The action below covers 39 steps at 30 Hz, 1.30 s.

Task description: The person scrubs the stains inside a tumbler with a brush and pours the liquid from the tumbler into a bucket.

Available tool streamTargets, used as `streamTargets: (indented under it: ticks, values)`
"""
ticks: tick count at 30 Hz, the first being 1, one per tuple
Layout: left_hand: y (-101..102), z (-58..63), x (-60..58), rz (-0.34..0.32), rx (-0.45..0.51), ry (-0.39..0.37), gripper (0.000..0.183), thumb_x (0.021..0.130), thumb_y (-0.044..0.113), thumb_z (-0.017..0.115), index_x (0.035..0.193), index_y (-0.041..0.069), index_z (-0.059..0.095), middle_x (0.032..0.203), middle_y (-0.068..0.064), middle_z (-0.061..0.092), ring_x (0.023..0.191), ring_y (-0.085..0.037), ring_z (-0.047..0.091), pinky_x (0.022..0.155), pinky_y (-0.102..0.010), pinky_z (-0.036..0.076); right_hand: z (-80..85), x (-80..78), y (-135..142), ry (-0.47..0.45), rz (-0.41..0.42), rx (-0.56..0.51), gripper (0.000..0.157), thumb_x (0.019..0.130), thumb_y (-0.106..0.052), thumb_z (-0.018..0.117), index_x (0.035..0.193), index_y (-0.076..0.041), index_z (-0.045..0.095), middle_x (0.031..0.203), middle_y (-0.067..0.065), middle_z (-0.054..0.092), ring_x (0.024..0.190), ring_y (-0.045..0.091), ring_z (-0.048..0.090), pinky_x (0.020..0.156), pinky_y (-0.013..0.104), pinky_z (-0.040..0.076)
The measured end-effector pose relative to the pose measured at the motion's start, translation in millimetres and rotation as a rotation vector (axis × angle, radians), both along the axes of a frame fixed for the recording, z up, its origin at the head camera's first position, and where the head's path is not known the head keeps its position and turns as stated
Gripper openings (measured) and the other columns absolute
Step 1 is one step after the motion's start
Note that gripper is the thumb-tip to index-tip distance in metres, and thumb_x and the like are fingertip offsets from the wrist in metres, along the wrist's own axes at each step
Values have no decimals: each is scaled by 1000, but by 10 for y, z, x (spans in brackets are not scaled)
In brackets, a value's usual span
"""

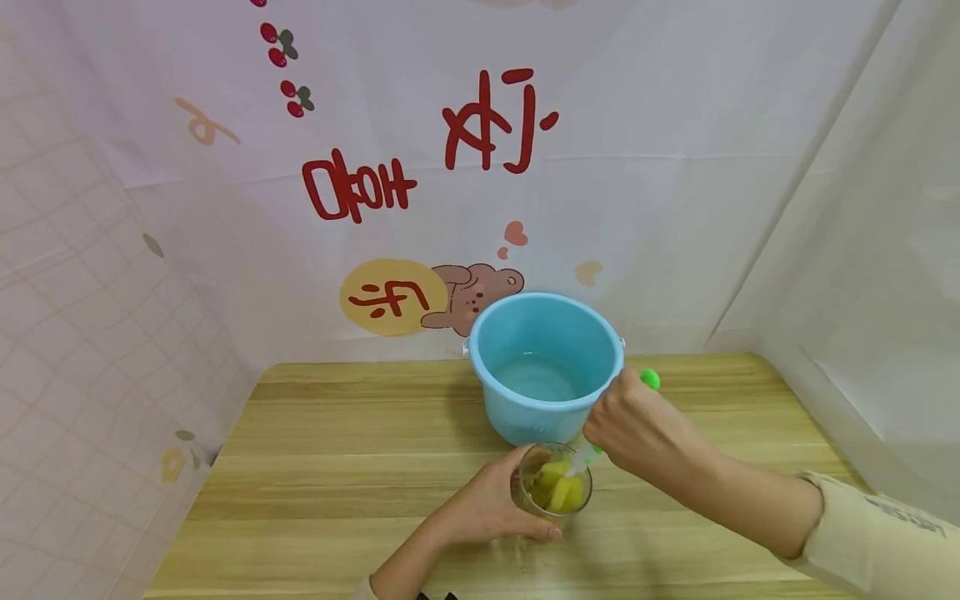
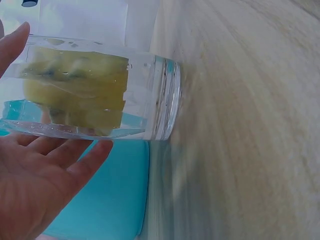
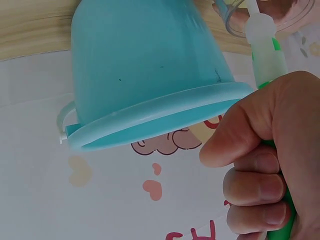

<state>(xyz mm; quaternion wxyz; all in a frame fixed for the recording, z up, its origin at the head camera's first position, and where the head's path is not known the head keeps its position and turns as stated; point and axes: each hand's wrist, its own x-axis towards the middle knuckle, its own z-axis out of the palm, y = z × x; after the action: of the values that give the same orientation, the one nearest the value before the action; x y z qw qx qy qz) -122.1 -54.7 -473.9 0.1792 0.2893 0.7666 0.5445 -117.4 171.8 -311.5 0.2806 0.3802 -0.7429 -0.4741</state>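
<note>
In the head view, my left hand (image 1: pixel 491 498) grips a clear glass cup (image 1: pixel 583 500) from its left side, thumb in front. The left wrist view shows the glass (image 2: pixel 140 95) with its base close to the tabletop, the left hand (image 2: pixel 47 177) around its upper part. My right hand (image 1: pixel 637 421) holds a green and white sponge cup brush (image 1: pixel 650 380), its handle wrapped by curled fingers in the right wrist view (image 3: pixel 255 195). The brush's yellow sponge head (image 1: pixel 561 490) is inside the glass, pressed against its walls.
A light blue bucket (image 1: pixel 525 421) stands just behind the hands, with some water (image 1: pixel 534 375) in its bottom. The wooden tabletop (image 1: pixel 337 475) runs to a decorated white cloth backdrop (image 1: pixel 652 192). A few water drops lie in front of the left hand.
</note>
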Motion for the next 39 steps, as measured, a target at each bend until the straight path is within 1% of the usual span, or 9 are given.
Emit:
streamTargets:
  ticks: [3,7,10,14,20,28,34,37,39]
  values:
    - [1,3,3,2,-3,5,85,79,36,94,151,28,50,144,12,56,137,-9,47,115,-38,39,12,37,2,4,5,-3,42,74,-6,63,58,-6,24,54,8,29,52,20,37,55,24,25]
    - [3,4,4,3,-13,13,85,79,37,95,151,25,50,144,10,57,137,-9,47,116,-38,39,35,109,-15,-2,22,-2,44,68,-1,65,57,-6,22,53,6,25,50,18,33,55,24,25]
    - [6,9,0,3,-16,14,85,78,39,95,151,24,51,144,10,57,137,-8,48,116,-38,39,54,143,-47,1,39,-1,48,67,1,67,57,-6,21,53,6,23,50,17,31,55,24,25]
    - [4,12,-3,2,-5,13,85,78,39,95,150,29,51,143,12,57,136,-8,49,117,-37,38,80,167,-96,12,58,2,52,67,2,69,58,-6,19,54,5,21,51,14,27,56,24,22]
    - [-4,3,-2,-1,3,12,85,78,38,95,150,31,50,142,13,57,133,-7,51,115,-35,39,127,187,-174,10,68,2,50,65,3,67,58,-8,19,55,3,20,54,12,24,58,24,22]
    - [14,14,-22,0,17,-11,84,78,33,96,149,29,51,140,14,58,128,-6,53,114,-33,40,174,130,-275,22,63,2,50,65,1,64,59,-13,16,57,0,15,58,11,17,59,25,20]
    - [8,25,-21,-10,23,-12,82,79,34,95,148,31,51,138,15,59,127,-6,54,112,-32,41,153,15,-262,26,44,-6,52,65,1,64,58,-15,16,58,-1,14,59,12,16,59,25,20]
    - [0,30,-19,-20,34,-8,83,79,33,95,148,34,49,138,15,59,128,-7,54,112,-32,42,144,-45,-216,5,18,1,51,67,0,66,56,-15,19,55,-1,16,56,12,20,58,25,23]
    - [-6,31,-21,-25,41,-8,83,79,33,95,149,35,49,138,15,59,128,-7,54,112,-32,42,143,-77,-181,-10,8,-1,47,68,-1,67,54,-12,23,52,1,22,52,13,28,57,25,25]
